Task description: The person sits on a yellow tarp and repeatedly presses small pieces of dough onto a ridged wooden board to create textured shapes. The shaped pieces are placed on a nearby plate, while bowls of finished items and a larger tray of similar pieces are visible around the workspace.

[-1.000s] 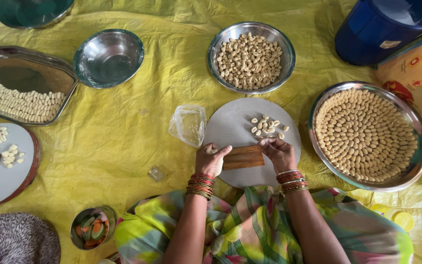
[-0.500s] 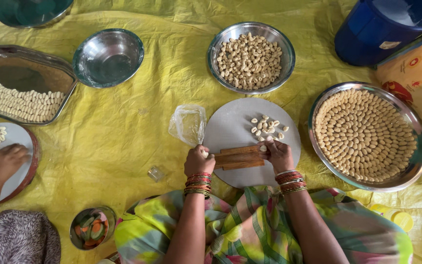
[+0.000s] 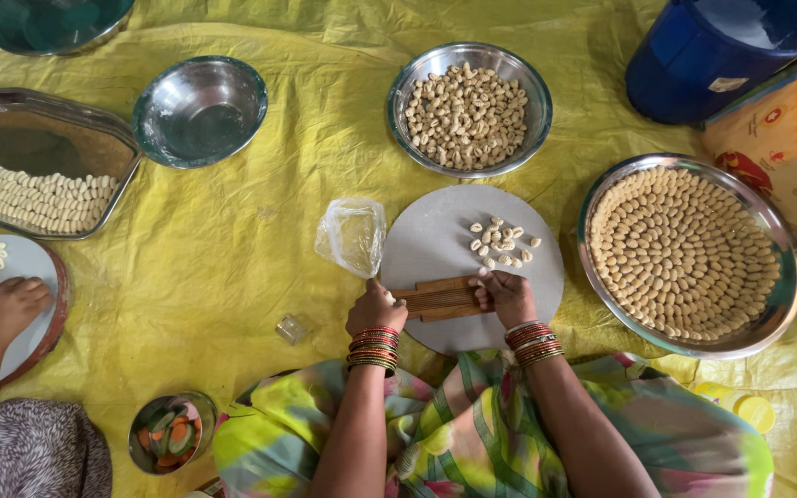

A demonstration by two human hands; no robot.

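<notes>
Both hands on ridged wooden board [image 3: 440,298] lying on round grey slab [image 3: 435,242]: left hand [image 3: 376,310] gripping its left end, right hand [image 3: 504,296] pressing the right end. Dough pieces [image 3: 502,242] just beyond; plastic bag [image 3: 352,235] left; filled steel tray [image 3: 689,254] right; co-worker's hand [image 3: 6,312] far left.

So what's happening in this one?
A person sits on a yellow sheet with both hands on a ridged wooden board lying on a round grey board. The left hand holds its end; the right hand presses on it. Small dough pieces sit just beyond. A steel bowl and a wide steel tray hold shaped pieces. At the left edge, another person's hand rests on a second round board.
</notes>
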